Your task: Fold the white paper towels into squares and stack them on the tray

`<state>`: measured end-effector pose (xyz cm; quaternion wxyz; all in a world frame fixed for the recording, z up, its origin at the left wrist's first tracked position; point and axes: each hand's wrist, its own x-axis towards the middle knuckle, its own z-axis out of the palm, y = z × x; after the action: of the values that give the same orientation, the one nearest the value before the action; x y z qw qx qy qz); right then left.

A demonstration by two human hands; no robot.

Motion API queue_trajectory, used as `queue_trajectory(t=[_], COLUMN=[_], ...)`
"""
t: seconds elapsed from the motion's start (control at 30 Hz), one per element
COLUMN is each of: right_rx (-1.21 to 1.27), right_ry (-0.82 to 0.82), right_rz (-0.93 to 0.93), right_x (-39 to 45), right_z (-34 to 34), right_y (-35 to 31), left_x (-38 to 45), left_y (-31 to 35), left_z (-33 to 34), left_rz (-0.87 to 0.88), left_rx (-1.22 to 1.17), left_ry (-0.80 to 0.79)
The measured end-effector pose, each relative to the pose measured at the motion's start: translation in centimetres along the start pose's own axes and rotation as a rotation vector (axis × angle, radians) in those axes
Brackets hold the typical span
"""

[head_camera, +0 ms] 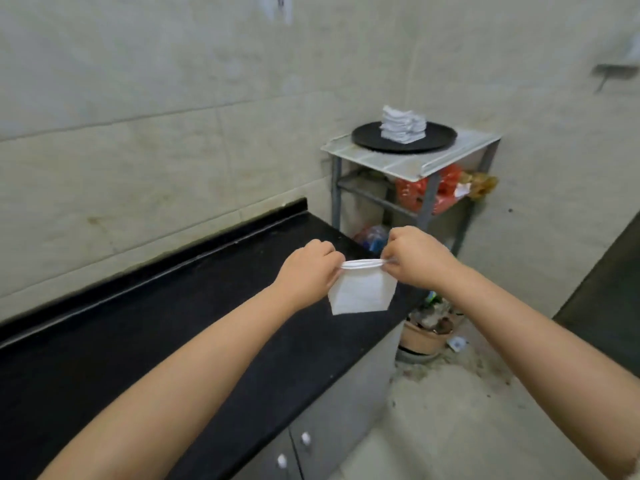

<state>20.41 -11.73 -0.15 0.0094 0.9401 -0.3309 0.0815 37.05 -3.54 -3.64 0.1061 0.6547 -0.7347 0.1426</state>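
Note:
A folded white paper towel [362, 292] hangs in the air above the right end of the black counter [173, 317]. My left hand [308, 268] pinches its top left corner and my right hand [415, 256] pinches its top right corner, so the folded top edge is stretched between them. Farther back, a round black tray [374, 140] sits on a small white-topped metal stand [450, 154]. A stack of several folded white towels [403, 124] rests on the tray, well beyond both hands.
The stand's lower shelves hold red packets [412, 194] and a blue item [372, 235]. A brown pot with debris [427, 336] stands on the floor right of the counter. Cabinet doors with white knobs [304, 438] lie below the counter. Tiled walls close the back.

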Motion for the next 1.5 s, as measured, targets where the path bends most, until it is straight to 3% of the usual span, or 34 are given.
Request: queue_trajectory(t=[0.1,0.33,0.7,0.93,1.1,1.3,1.5], right_rx=[-0.015,-0.034,0.107,0.514,0.58,0.542,0.545], right_ry=[-0.006,-0.009,0.12,0.187,0.307,0.006,-0.084], right_rz=[0.045,0.099,0.084,-0.005,-0.166,-0.31,-0.377], right_x=[2.3,12.6,31.9,46.1,52.4,52.9,52.9], right_z=[-2.4,-6.6,-11.3,-8.8,-5.6,2.2,3.6], right_y=[6.6,22.7,39.8,48.3,51.3,54.2,54.6], left_x=[8.5,28.9,52.9,64.3,68.7,67.9,67.8], left_y=[1.3,0.9,-3.0,-6.0,-7.3,-6.0,-4.8], left_z=[0.4,1.4,1.9,5.8,9.3,15.0,15.3], left_rz=[0.016,0.048,-0.311,-0.673,-0.838,-0.883,-0.914], left_rx=[-0.012,-0.08,-0.035,-0.109,-0.088,0.0,0.146], left_ry=[-0.081,-0.026,0.021,0.208,0.294,-0.099,-0.169])
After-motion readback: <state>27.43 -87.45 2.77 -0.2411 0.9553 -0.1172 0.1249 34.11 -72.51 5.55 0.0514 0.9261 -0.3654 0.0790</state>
